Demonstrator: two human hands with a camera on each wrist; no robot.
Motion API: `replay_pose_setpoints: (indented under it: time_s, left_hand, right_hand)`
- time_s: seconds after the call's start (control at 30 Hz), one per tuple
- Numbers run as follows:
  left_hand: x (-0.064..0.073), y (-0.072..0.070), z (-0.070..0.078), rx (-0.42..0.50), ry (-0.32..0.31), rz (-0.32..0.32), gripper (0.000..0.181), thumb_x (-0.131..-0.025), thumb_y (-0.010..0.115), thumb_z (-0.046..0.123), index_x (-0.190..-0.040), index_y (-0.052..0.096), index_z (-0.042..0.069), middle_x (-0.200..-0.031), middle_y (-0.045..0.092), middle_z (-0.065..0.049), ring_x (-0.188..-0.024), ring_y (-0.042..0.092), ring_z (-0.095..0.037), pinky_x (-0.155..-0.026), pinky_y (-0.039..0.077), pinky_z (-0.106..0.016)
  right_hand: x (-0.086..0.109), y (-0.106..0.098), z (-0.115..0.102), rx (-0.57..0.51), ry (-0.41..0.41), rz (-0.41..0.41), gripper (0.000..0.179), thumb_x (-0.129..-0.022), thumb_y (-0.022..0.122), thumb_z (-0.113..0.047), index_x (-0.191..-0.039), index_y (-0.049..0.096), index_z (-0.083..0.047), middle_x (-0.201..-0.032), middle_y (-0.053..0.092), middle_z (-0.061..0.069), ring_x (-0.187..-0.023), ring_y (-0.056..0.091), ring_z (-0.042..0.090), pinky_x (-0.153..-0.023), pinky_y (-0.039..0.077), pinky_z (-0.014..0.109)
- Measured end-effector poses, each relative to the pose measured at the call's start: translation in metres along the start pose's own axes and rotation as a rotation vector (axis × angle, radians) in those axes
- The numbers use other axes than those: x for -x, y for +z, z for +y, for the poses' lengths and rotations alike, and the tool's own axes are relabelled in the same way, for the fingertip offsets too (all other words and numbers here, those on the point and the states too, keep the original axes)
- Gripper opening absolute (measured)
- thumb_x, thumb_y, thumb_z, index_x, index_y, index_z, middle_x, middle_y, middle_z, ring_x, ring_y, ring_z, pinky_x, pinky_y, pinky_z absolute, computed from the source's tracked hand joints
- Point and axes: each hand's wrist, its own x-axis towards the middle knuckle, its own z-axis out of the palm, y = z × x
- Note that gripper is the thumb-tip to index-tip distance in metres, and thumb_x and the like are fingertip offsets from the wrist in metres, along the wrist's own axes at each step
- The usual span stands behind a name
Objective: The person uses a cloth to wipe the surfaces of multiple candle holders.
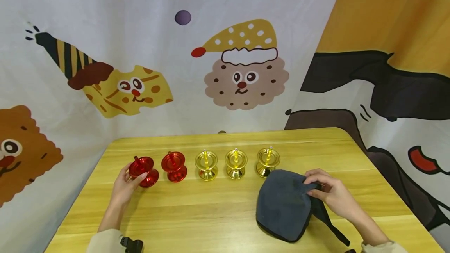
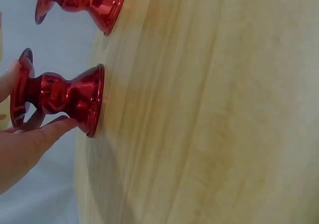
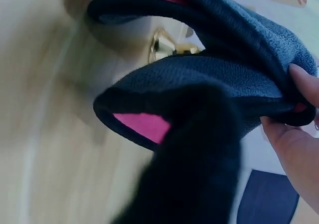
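At the left end of a row, my left hand (image 1: 124,191) grips a shiny red candle holder (image 1: 149,179) by its dish. In the left wrist view, its thumb lies at the rim of the red candle holder (image 2: 52,94) and a finger reaches the foot, which is on the tabletop. My right hand (image 1: 334,194) pinches one end of a dark grey fleece cloth piece (image 1: 284,206) with black edging and a hanging black strap (image 1: 325,216). Folded in the right wrist view, the fleece cloth piece (image 3: 199,77) shows a pink inner side (image 3: 144,126).
A second red candle holder (image 1: 174,165) stands right of the held one. Three gold candle holders (image 1: 207,173) continue the row, the rightmost close behind the cloth. All are on a yellow wood-grain table (image 1: 197,218). A printed curtain (image 1: 147,46) hangs behind the table.
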Motion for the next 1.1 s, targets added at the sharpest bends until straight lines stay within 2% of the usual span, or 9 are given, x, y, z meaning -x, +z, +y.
replay_pose_setpoints:
  time_s: [0.13,0.27,0.37,0.43,0.53,0.7,0.93,1.0,1.1]
  left_hand:
    - [-0.002,-0.003,0.000,-0.023,0.000,-0.044,0.089,-0.089,0.061,0.025,-0.146,-0.004,0.005,-0.145,0.017,-0.026,-0.127,0.027,-0.038,-0.080,0.044,-0.013]
    - [-0.001,-0.005,0.000,-0.015,-0.015,-0.042,0.087,-0.089,0.060,0.021,-0.146,-0.004,0.007,-0.146,0.015,-0.026,-0.126,0.030,-0.034,-0.080,0.045,-0.015]
    - [-0.001,-0.006,0.001,-0.022,-0.026,-0.053,0.087,-0.090,0.059,0.021,-0.146,-0.006,0.008,-0.147,0.012,-0.025,-0.127,0.030,-0.034,-0.082,0.044,-0.015]
    - [0.000,-0.007,0.002,-0.032,-0.038,-0.069,0.087,-0.091,0.058,0.022,-0.146,-0.008,0.010,-0.148,0.010,-0.023,-0.128,0.026,-0.036,-0.085,0.043,-0.016]
    - [0.001,-0.007,0.003,-0.033,-0.050,-0.073,0.086,-0.091,0.057,0.021,-0.146,-0.010,0.011,-0.148,0.009,-0.022,-0.129,0.026,-0.036,-0.087,0.042,-0.017]
    - [0.000,-0.006,0.003,-0.022,-0.038,-0.082,0.085,-0.092,0.055,0.018,-0.145,-0.010,0.010,-0.148,0.010,-0.023,-0.131,0.024,-0.035,-0.078,0.042,-0.009]
    - [0.000,-0.004,0.002,-0.034,-0.031,-0.106,0.085,-0.093,0.054,0.020,-0.144,-0.013,0.010,-0.148,0.008,-0.025,-0.132,0.020,-0.038,-0.073,0.039,-0.005]
    - [0.000,-0.004,0.003,-0.051,-0.035,-0.116,0.086,-0.093,0.053,0.022,-0.144,-0.015,0.011,-0.148,0.006,-0.024,-0.132,0.019,-0.037,-0.076,0.039,-0.006]
    - [0.000,-0.004,0.003,-0.071,-0.040,-0.133,0.086,-0.093,0.053,0.024,-0.143,-0.017,0.012,-0.149,0.003,-0.022,-0.133,0.016,-0.036,-0.094,0.038,-0.022]
  right_hand:
    - [-0.009,-0.020,-0.003,0.120,-0.020,0.042,0.032,-0.068,0.064,0.023,-0.090,0.064,-0.001,-0.104,0.056,-0.002,-0.092,0.051,-0.002,-0.061,0.047,0.016]
    - [-0.025,-0.047,-0.005,0.384,-0.002,0.126,0.031,-0.066,0.068,0.020,-0.085,0.066,-0.005,-0.099,0.056,-0.003,-0.086,0.047,-0.005,-0.057,0.041,0.013]
    - [-0.037,-0.061,-0.003,0.550,0.030,0.188,0.029,-0.066,0.068,0.019,-0.084,0.067,-0.003,-0.099,0.057,0.008,-0.088,0.052,0.011,-0.063,0.044,0.024]
    - [-0.044,-0.063,0.002,0.602,0.066,0.217,0.026,-0.068,0.066,0.019,-0.085,0.067,0.000,-0.102,0.056,0.016,-0.091,0.052,0.027,-0.069,0.044,0.039]
    - [-0.050,-0.052,0.019,0.590,0.096,0.244,0.023,-0.071,0.059,0.022,-0.087,0.065,0.006,-0.104,0.052,0.023,-0.096,0.047,0.044,-0.074,0.039,0.058]
    - [-0.048,-0.017,0.059,0.573,0.095,0.205,0.022,-0.073,0.056,0.022,-0.089,0.064,0.008,-0.106,0.050,0.025,-0.096,0.048,0.045,-0.074,0.044,0.056]
    - [-0.041,0.017,0.096,0.623,0.130,0.055,0.022,-0.075,0.062,0.016,-0.097,0.064,0.009,-0.114,0.047,0.027,-0.099,0.050,0.046,-0.076,0.048,0.051]
    - [-0.041,0.019,0.098,0.656,0.141,0.012,0.024,-0.076,0.064,0.012,-0.100,0.064,0.010,-0.117,0.045,0.028,-0.102,0.048,0.047,-0.078,0.046,0.053]
    - [-0.042,0.018,0.095,0.685,0.170,-0.044,0.028,-0.078,0.066,0.006,-0.105,0.063,0.010,-0.121,0.043,0.030,-0.108,0.043,0.048,-0.079,0.042,0.058]
